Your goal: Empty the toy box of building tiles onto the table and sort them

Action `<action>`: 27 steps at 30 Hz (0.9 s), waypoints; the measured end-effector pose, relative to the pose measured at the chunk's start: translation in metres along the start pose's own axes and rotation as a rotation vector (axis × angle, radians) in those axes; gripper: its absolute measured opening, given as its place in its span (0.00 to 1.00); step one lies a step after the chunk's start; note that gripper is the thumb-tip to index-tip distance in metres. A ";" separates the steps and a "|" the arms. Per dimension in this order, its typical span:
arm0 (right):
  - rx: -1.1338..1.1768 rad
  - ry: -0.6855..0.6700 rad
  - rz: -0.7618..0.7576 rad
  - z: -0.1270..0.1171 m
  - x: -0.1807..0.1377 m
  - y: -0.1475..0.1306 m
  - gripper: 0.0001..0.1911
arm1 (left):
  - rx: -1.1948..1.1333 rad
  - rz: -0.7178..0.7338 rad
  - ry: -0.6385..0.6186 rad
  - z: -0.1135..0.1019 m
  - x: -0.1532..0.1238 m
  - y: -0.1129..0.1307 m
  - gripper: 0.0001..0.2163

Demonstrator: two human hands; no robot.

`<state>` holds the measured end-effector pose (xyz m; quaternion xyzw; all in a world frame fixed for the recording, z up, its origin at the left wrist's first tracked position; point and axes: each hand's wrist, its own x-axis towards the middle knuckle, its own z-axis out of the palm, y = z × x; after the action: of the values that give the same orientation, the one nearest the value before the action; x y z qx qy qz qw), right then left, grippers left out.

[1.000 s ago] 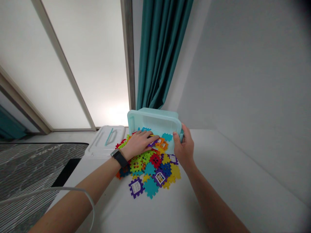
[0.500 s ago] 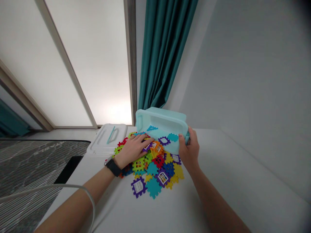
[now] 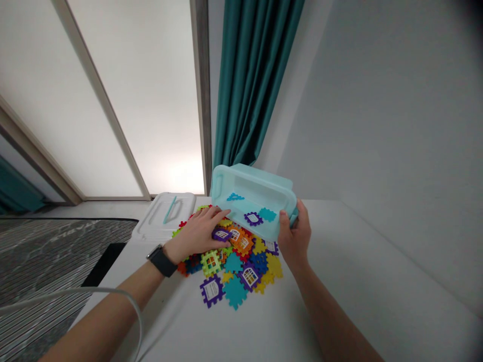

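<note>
My right hand grips the right end of a light blue plastic box, thumb on the rim. The box is tipped on its side, its opening towards me. Inside it lie a turquoise piece, a purple window piece and a small blue piece. In front spreads a pile of coloured interlocking plastic tiles. My left hand, a watch on its wrist, rests over the pile's left side with fingers stretched out. A purple window tile lies beside its fingers, between thumb and forefinger.
A clear lid with a handle lies on the white table at the left. Behind hangs a teal curtain, beside frosted panels. A pale cable crosses in front of my left forearm.
The box's opening has tilted up somewhat and shows more of its inside. My left hand has shifted left and towards me, uncovering more of the purple window tile.
</note>
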<state>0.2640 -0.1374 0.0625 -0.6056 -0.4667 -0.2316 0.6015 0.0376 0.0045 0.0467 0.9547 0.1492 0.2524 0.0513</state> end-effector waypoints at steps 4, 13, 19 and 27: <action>0.013 0.007 0.025 0.001 -0.003 0.001 0.24 | -0.070 0.054 0.039 -0.006 0.018 0.010 0.33; 0.055 -0.011 0.041 0.003 -0.011 0.004 0.23 | 0.156 -0.050 0.003 0.035 0.103 0.022 0.32; 0.048 -0.028 0.029 0.001 -0.009 0.007 0.23 | 0.148 0.040 -0.119 0.047 0.106 0.026 0.30; 0.018 0.007 0.050 0.005 -0.012 0.010 0.24 | 0.119 0.254 -0.156 0.039 0.097 0.035 0.20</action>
<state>0.2656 -0.1347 0.0467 -0.6106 -0.4514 -0.2146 0.6143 0.1465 0.0010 0.0644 0.9839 0.0375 0.1728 -0.0262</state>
